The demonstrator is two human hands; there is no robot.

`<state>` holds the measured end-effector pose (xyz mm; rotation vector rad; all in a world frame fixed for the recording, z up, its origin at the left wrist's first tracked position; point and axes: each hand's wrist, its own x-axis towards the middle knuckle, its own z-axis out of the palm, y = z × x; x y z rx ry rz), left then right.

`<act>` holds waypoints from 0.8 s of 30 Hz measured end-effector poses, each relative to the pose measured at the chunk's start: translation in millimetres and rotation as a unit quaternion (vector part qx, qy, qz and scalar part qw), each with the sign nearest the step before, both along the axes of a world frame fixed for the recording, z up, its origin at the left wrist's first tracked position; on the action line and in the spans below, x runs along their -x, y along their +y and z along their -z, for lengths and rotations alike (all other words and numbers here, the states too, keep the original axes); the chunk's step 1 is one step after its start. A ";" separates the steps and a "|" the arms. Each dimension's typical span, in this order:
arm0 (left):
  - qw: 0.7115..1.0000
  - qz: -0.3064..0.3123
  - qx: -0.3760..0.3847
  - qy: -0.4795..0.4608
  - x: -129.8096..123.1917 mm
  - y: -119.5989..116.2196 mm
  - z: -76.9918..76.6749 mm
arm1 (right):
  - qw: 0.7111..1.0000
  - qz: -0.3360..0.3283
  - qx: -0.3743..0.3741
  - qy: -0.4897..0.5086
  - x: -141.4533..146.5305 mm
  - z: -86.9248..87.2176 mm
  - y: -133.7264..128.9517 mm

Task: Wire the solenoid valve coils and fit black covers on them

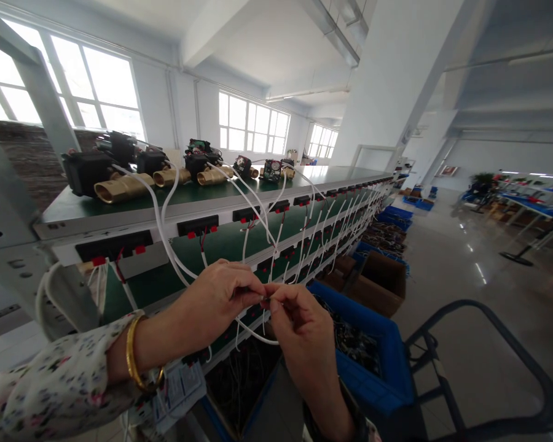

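My left hand [216,301] reaches in from the left with thumb and forefinger closed in a pinch. Fingertip to fingertip with it, my right hand [304,331] is pinched too. Between them is a tiny dark item that looks like thin wire ends [265,299]; its details are too small to make out. A white cable [258,335] curves below the fingers and reaches my right hand. Behind the hands, other white cables [163,227] hang from brass valves [124,187] with black actuators [87,172] on the bench top.
Rows of black terminal clips [198,226] with red levers line the green-topped rack's edges. A blue crate [396,362] of dark parts and a cardboard box [382,285] stand to the right. A dark trolley handle [502,325] curves at lower right. An upright metal post [9,202] rises at left.
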<state>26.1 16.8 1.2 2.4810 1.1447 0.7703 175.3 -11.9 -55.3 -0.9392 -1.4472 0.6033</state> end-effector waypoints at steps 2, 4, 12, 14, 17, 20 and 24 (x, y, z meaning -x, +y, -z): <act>1.000 -0.001 0.001 -0.002 -0.1 -0.4 -0.2 | 1.000 -0.005 -0.001 0.003 -0.2 1.1 0.9; 1.000 -0.001 0.002 -0.003 -0.1 -0.7 -0.4 | 1.000 -0.006 -0.005 0.000 -0.4 1.7 1.3; 0.999 0.015 -0.040 0.031 0.6 5.1 5.1 | 0.998 0.022 -0.035 -0.040 0.1 0.7 2.7; 0.998 0.020 -0.055 0.026 1.2 6.1 7.8 | 0.999 0.021 -0.018 -0.029 0.4 3.1 3.8; 0.997 0.030 -0.069 0.020 2.1 6.2 10.9 | 1.000 0.005 0.016 0.014 1.3 10.6 5.6; 0.996 0.036 -0.071 0.028 3.0 6.5 11.1 | 0.997 -0.011 0.045 0.055 2.2 21.0 7.9; 0.997 0.023 -0.062 0.048 3.6 6.2 9.3 | 0.997 -0.001 0.035 0.062 2.9 34.1 13.5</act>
